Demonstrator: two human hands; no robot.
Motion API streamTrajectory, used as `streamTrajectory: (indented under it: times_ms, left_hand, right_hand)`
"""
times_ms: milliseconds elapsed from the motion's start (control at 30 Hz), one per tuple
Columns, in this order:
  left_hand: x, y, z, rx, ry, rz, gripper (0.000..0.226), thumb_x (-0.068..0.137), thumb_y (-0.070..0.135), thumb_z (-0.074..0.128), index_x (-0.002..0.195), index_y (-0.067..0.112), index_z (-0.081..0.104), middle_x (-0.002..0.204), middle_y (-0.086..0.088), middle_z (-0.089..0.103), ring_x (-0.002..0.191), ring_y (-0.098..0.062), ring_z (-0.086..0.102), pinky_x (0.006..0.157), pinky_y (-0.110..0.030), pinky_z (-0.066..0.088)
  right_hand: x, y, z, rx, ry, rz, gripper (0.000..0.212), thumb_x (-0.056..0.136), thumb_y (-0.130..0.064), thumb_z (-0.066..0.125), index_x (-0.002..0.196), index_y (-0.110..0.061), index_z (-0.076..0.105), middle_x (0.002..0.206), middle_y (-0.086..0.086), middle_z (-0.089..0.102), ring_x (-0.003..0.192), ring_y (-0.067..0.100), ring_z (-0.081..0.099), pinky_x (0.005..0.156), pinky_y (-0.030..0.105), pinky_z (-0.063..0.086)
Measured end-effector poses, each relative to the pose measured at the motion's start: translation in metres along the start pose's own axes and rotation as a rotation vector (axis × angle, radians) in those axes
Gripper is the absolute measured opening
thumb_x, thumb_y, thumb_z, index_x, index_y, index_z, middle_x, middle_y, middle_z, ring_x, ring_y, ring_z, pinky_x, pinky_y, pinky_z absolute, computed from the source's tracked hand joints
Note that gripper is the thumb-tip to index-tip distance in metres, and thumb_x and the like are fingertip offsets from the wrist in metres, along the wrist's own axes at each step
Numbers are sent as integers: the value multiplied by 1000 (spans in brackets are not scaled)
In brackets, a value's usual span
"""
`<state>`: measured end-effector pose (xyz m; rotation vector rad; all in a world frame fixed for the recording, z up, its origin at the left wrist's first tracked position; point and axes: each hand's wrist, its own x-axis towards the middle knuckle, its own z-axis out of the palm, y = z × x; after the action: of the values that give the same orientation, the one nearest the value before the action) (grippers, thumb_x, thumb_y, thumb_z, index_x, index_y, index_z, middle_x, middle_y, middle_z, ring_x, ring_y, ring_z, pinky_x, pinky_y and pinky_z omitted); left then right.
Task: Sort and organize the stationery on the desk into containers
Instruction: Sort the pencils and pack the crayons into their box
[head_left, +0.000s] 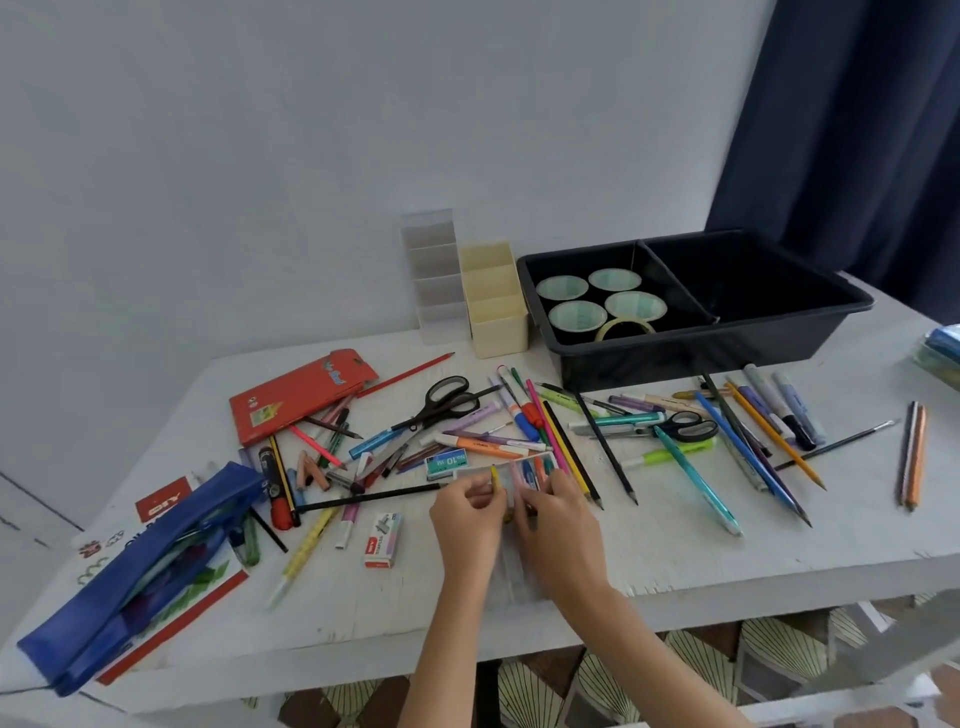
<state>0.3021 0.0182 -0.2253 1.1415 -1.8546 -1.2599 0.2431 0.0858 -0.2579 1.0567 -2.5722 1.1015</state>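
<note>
Pinching a small yellow stick (496, 477) at the near middle of the worktop (675, 561), my left grip (467, 514) is closed on it with thumb and fingertips; my right grip (556, 519) curls its fingers on the clear case (535, 465) of coloured sticks just beside. I judge I am sorting these small pieces. Next comes a careful lift over the loose pens (695, 480) towards the cream holder (498, 322) or black tray (675, 358) at the back

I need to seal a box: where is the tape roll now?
Head view, right of centre: the tape roll lies in the left compartment of the black tray, by its front wall, just in front of four green-and-white paper cups.
</note>
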Motion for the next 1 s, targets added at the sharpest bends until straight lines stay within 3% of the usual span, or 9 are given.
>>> streamTrajectory:
  times_ms: [67, 133, 267, 433, 533, 667, 733, 833, 1000]
  left_hand:
    - [1, 0, 1, 10, -2, 22, 22, 83, 3, 67, 104, 5, 68, 91, -2, 67, 78, -4, 62, 66, -11, 48]
    - [1, 2, 1, 11, -10, 59, 15, 83, 3, 67, 97, 8, 69, 84, 4, 66, 75, -1, 61, 66, -11, 49]
    - [0, 4, 6, 2, -59, 137, 10, 83, 3, 66, 85, 12, 70, 74, 11, 63, 70, 1, 61, 64, -8, 50]
    - [-1, -8, 14, 83, -30, 180, 15, 86, 2, 62, 98, 6, 68, 93, -3, 64, 78, -1, 61, 68, -5, 47]
    - [-2, -10, 16, 123, -8, 200, 14, 86, 2, 62, 98, 5, 67, 96, -4, 63, 80, -3, 60, 68, -6, 46]
    - [-3, -9, 17, 224, -4, 223, 13, 90, 4, 58, 99, 4, 66, 97, -3, 58, 83, -6, 55, 67, -1, 40]
    - [-2, -7, 18, 259, -23, 232, 12, 91, 3, 55, 97, 3, 65, 94, -2, 54, 76, -1, 49, 66, 1, 38]
    - [-3, 1, 19, 286, -48, 233, 15, 89, -5, 51, 82, 5, 59, 83, -2, 46, 68, -4, 42, 64, -3, 37]
    - [-1, -8, 26, 361, -33, 237, 9, 86, -3, 54, 83, -1, 62, 92, -12, 52, 83, -21, 51, 70, -14, 37]
  right_hand:
    - [-1, 2, 0, 36, 1, 3, 5, 84, -14, 68, 81, -10, 70, 81, -1, 51, 64, 14, 50, 47, 19, 41]
    - [-2, 2, 0, 65, -21, -5, 18, 84, -12, 68, 101, -12, 69, 88, 2, 55, 69, 15, 54, 51, 22, 48]
    - [-2, 0, -3, 55, -44, -28, 22, 85, -14, 67, 107, -13, 70, 83, 1, 50, 62, 11, 44, 46, 13, 34]
    - [0, 0, -4, 26, -66, -21, 18, 90, -15, 55, 97, -8, 71, 84, 1, 46, 65, 12, 42, 48, 10, 24]
    - [6, -2, -11, -53, -148, -60, 26, 95, -21, 47, 111, -11, 66, 101, 5, 51, 79, 13, 43, 53, 15, 31]
    - [13, -5, -23, -195, -300, -90, 31, 97, -26, 44, 122, -17, 58, 128, 4, 43, 111, 18, 44, 75, 27, 49]
    - [11, -3, -23, -182, -308, -115, 32, 97, -25, 46, 125, -17, 57, 126, 4, 43, 110, 18, 44, 75, 26, 47]
    - [6, 7, -20, -10, -230, -125, 26, 94, -17, 52, 116, -13, 66, 101, 2, 47, 87, 15, 45, 66, 24, 42]
    - [-1, 18, -16, 119, -180, -134, 20, 90, -8, 58, 106, -6, 70, 93, 4, 50, 83, 14, 46, 71, 24, 47]
